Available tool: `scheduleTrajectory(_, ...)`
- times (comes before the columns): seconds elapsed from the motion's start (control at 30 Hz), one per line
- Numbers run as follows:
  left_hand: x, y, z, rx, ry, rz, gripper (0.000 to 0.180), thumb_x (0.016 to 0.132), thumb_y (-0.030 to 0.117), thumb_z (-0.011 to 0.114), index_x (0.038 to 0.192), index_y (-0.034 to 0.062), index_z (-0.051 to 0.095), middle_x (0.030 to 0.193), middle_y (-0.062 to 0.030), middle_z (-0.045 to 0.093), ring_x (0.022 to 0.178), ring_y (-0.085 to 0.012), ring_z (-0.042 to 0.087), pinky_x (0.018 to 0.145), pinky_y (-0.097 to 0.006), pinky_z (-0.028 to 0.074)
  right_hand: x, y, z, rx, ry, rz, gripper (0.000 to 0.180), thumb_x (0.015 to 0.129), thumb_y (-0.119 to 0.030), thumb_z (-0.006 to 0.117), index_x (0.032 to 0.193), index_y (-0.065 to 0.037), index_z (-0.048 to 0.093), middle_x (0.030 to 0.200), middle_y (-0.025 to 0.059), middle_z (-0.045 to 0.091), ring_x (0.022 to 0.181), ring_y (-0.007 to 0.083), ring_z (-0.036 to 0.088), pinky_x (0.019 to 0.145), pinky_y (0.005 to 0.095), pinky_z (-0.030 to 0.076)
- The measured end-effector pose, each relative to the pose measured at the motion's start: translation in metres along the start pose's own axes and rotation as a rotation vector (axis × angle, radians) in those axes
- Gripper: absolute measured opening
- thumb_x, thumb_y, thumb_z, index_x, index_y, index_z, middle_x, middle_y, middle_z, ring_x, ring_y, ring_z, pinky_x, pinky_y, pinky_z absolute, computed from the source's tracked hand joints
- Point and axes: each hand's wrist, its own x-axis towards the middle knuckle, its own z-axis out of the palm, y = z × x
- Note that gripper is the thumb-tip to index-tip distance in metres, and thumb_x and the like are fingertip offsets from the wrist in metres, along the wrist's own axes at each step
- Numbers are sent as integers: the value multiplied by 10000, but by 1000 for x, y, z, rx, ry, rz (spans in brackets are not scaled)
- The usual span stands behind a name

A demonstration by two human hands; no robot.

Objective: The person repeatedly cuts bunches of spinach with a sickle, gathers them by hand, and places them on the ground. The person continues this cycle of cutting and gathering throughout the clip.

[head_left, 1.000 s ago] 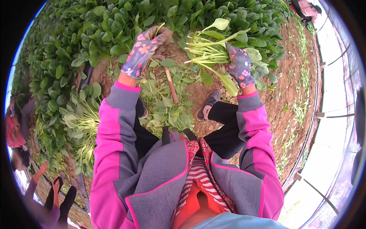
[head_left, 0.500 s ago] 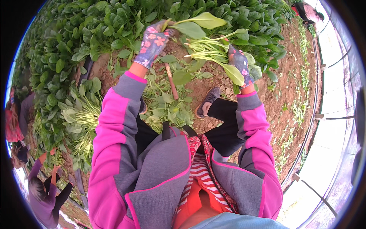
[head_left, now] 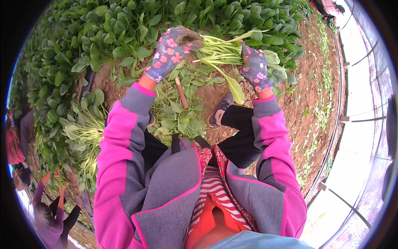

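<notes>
My right hand [head_left: 255, 68], in a dark floral glove, is closed around a bunch of spinach-like leafy greens [head_left: 222, 50]. The pale stems point left, and most of the leaves hang out on the right behind the hand. One long leaf droops below the stems. My left hand [head_left: 175, 50], in a matching glove, is at the stem ends with its fingers curled in; whatever they may hold is hidden. On the ground between my feet lies a brown stick-like handle [head_left: 181, 93] among loose leaves [head_left: 182, 118].
Dense leafy plants [head_left: 112, 33] grow ahead and to the left. A pile of picked greens [head_left: 89, 128] lies by my left arm. Bare soil [head_left: 315, 79] and white sheeting [head_left: 356, 124] run along the right. Another person [head_left: 49, 220] crouches at lower left.
The large loose leaves that stuck out of my left hand no longer show there. My left hand has come right, up to the stem ends; my right hand has shifted slightly left with the bunch.
</notes>
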Motion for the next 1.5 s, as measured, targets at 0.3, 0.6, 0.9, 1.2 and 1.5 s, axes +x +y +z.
scheduleTrajectory(0.3,-4,12,11,38,-23,-138,155,772,210,692,852,79,666,815,-93,635,767,-246,612,691,-346,477,4,-10,3,81,4,-11,930,577,-128,743,1417,-141,344,908,75,653,779,263,624,693,356,476)
scheduleTrajectory(0.6,-13,-12,-7,-723,318,-513,214,856,154,677,1009,19,610,833,-51,671,721,-102,624,692,-206,513,5,-13,5,412,141,59,839,642,-133,709,1407,-135,364,1114,109,626,890,285,633,744,349,496)
scheduleTrajectory(0.9,-21,0,-40,261,-55,-91,481,696,367,763,1102,148,627,942,-99,622,880,-266,598,775,-368,483,6,-9,0,195,200,73,820,654,-110,700,1403,-116,367,1094,99,631,911,276,632,760,351,503)
scheduleTrajectory(1.2,-13,30,-25,304,-184,209,257,749,279,698,955,132,655,907,-67,613,892,-259,595,744,-369,484,10,-23,7,75,126,-14,860,636,-143,723,1411,-122,351,1116,77,622,920,262,621,739,358,455)
scheduleTrajectory(1.5,-24,4,-38,-39,-28,-134,81,793,64,593,874,65,603,797,-81,607,731,-265,606,648,-349,483,10,-25,7,159,137,-4,817,637,-98,694,1391,-103,379,1141,92,623,936,269,633,768,353,494)
